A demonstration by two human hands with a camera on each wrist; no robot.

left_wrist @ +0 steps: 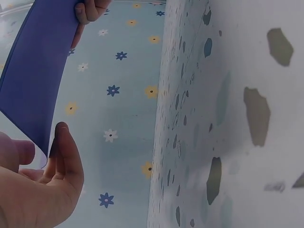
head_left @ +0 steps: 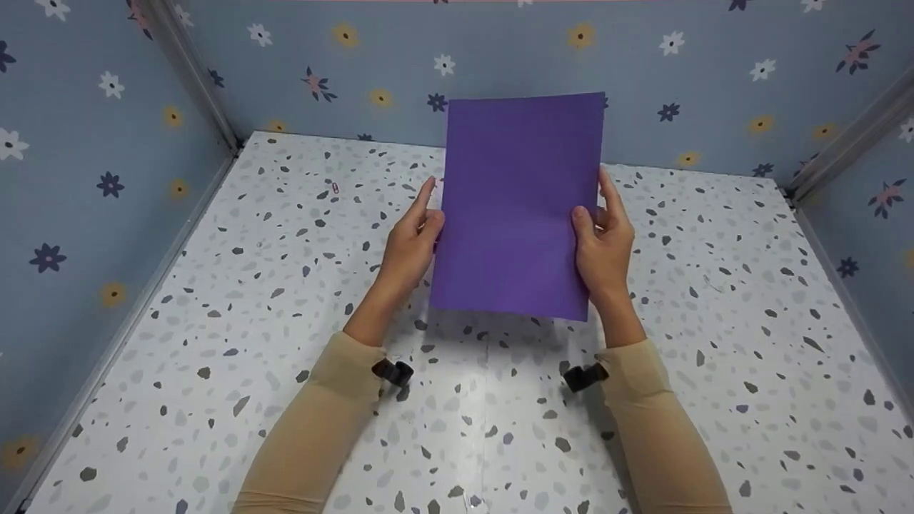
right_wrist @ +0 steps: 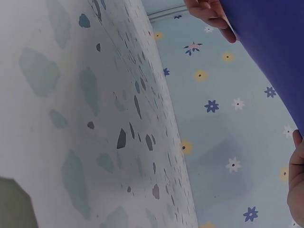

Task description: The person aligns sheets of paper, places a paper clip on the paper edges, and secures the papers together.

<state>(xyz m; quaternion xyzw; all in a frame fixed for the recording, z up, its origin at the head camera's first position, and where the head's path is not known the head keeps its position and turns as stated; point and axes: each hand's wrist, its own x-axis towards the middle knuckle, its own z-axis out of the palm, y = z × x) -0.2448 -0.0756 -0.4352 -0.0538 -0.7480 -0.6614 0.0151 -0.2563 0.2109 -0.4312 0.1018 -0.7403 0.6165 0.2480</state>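
A purple sheet of paper (head_left: 518, 207) is held up above the speckled table, tilted, with its broad face toward the head camera. My left hand (head_left: 408, 250) holds its left edge between thumb and fingers. In the left wrist view the paper's corner curls slightly between the left thumb (left_wrist: 26, 152) and the fingers. My right hand (head_left: 607, 250) grips the right edge, thumb on the front face and the other fingers partly hidden behind the sheet. The right wrist view shows the paper (right_wrist: 280, 52) spanning between both hands.
A small red paper clip (head_left: 335, 188) lies on the table (head_left: 285, 235) at the back left. Flower-patterned walls (head_left: 500, 43) enclose the table at the back and both sides. A black wrist camera (head_left: 394, 372) sits at the left sleeve, another (head_left: 585, 376) at the right.
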